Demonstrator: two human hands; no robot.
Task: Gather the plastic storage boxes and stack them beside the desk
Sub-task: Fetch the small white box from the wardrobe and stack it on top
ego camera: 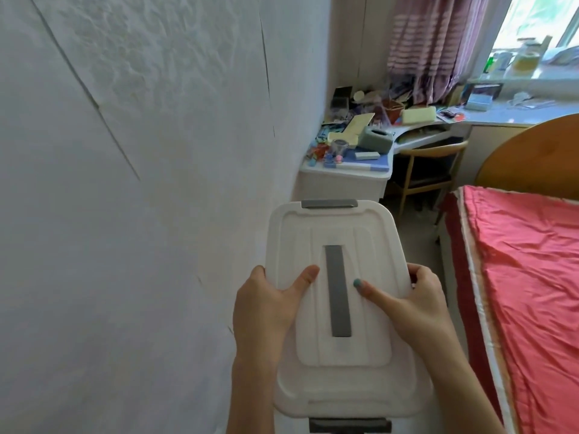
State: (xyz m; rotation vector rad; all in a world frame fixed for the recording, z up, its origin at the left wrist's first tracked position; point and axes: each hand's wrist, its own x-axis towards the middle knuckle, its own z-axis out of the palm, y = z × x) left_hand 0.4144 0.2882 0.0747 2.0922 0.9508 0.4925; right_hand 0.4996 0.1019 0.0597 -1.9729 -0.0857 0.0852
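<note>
A white plastic storage box (340,308) with a grey handle strip (337,291) on its lid is held out in front of the person, in the narrow aisle between the white wall (131,183) and the red-covered bed (517,277). The left hand (266,305) clamps its left lid edge, thumb lying on top; the right hand (419,299) clamps the right edge, thumb also on top. The box's far grey latch (329,203) points toward the cluttered desk (351,173) ahead, near it but apart. A wooden chair (426,170) stands beside the desk.
</note>
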